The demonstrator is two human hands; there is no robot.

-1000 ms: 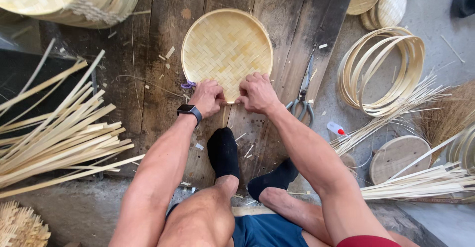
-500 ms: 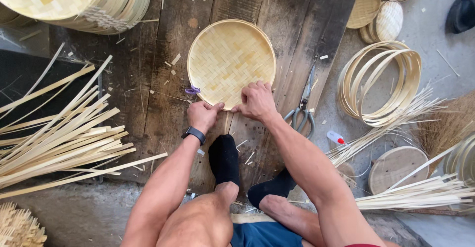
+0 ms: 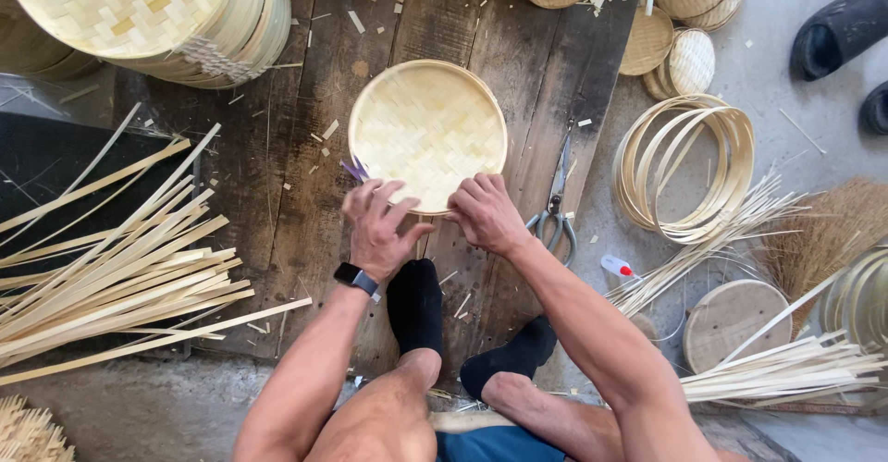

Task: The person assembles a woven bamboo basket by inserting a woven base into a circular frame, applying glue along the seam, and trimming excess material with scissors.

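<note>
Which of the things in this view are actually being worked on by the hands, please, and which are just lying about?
In hand:
- round woven bamboo tray, near rim held by both hands
- left hand
- right hand
- small purple thing by the left fingers, too small to identify

Lying about:
- scissors
- bamboo hoops
- loose bamboo strips
- stack of finished trays
- dark shoe

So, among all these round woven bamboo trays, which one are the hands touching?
The single tray lying flat on the dark wooden boards. Left hand and right hand grip its near rim; the other trays sit stacked, untouched.
</note>
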